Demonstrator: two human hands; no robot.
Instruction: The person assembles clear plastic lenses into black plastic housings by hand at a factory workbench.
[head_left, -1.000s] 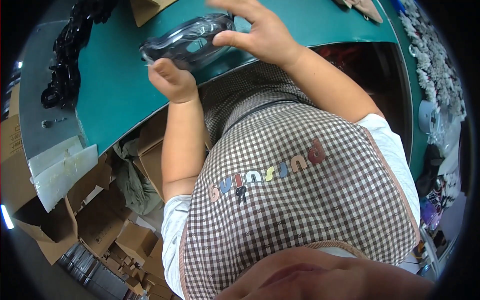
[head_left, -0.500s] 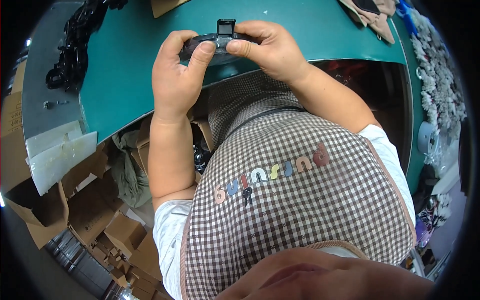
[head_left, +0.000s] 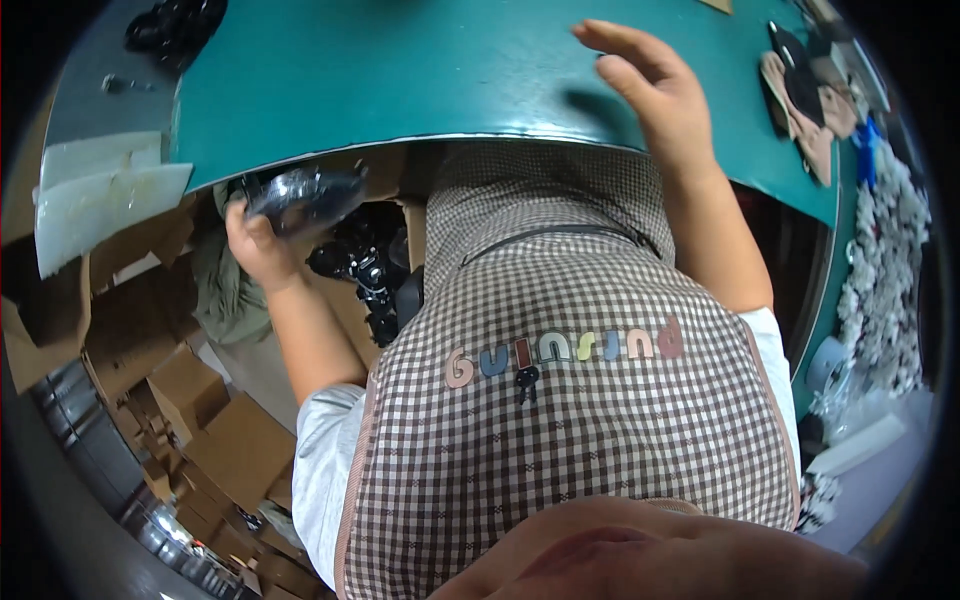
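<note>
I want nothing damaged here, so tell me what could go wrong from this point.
1. The left grip alone holds the glossy dark piece, near one end, so it might slip or tilt.
2. The piece appears close to the edge of the green table and could knock against it.
3. Black parts lie jumbled in the cardboard box nearby; a dropped piece might scratch against them.

The wrapped dark piece (head_left: pixel 310 195) at ten o'clock is smeared by blur, and most of the left hand's (head_left: pixel 262 248) fingers are lost behind it. Black parts (head_left: pixel 368 275) toward nine overlap too much for me to count. The top edge crops a dark pile (head_left: pixel 175 30) between ten and eleven.
</note>
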